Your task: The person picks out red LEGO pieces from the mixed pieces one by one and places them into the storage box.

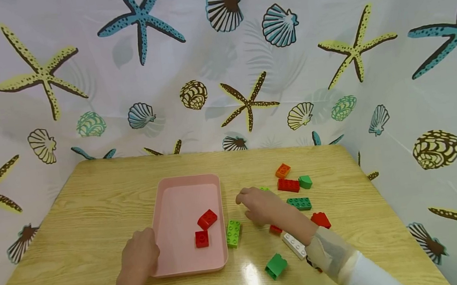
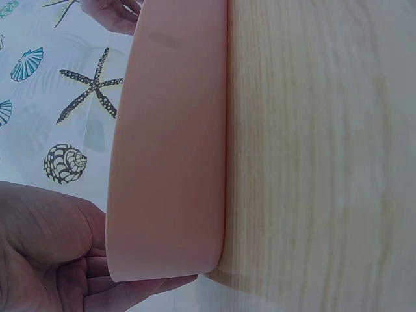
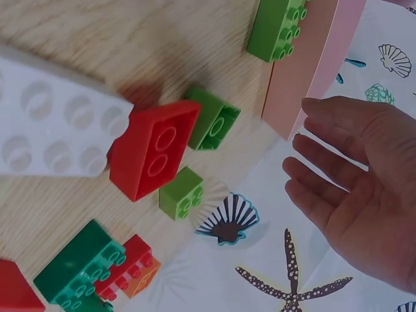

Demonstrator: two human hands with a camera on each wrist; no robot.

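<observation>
A pink tray (image 1: 178,225) lies on the table, holding two red bricks, one sloped (image 1: 207,219) and one square (image 1: 202,239). My left hand (image 1: 140,252) grips the tray's left side near the front corner; the left wrist view shows fingers (image 2: 140,291) curling round the wall's end. Over the table to the right of the tray is my right hand (image 1: 261,206), fingers loosely bent and holding nothing. A long light green brick (image 1: 233,234) stands beside the tray's right wall. Near that hand, a red brick (image 3: 156,151) shows its hollow underside, with a green brick (image 3: 214,121) behind it.
On the right lie a white brick (image 1: 295,245), a dark green brick (image 1: 299,203), a long red brick (image 1: 288,185), an orange brick (image 1: 282,170) and a green brick (image 1: 275,266). A patterned curtain (image 1: 194,132) closes off the table's back.
</observation>
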